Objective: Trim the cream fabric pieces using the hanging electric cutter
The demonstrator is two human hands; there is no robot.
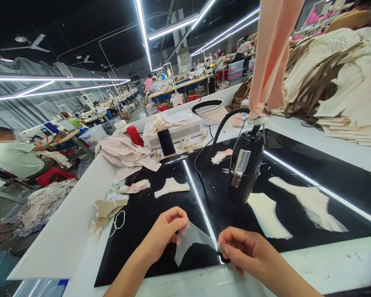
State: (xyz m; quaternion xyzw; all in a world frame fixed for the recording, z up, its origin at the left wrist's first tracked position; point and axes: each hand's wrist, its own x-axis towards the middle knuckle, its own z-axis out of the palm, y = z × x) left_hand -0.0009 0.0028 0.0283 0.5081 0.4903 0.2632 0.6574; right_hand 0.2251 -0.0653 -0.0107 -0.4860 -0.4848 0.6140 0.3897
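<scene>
1. While the left grip (170, 229) is pinching the upper edge of a thin translucent piece (193, 243) between thumb and fingers, the right grip (244, 243) is holding narrow on its opposite tip; fingers are partly hiding that contact.
2. Location: the piece is spanning the gap between both grips, over a black panel (136, 247). Whether its lower edge is touching the panel, I cannot tell.
3. Handling (judgement): good control is probably depending on light, even tension; hard pulling could be stretching or creasing so thin a sheet. Fingertips should be taking only the extreme ends, leaving the curved edge uncovered.
4. Orientation: the long axis is running from left grip to right grip, dipping slightly rightward. The tapering end is pointing at the right grip; a corner below the left grip is pointing toward the wearer, as is the concave edge.
5. Surroundings: a cream cut piece (172, 187) is lying beyond the left grip; a black cylindrical tool (245, 173) is standing beyond the right.
</scene>
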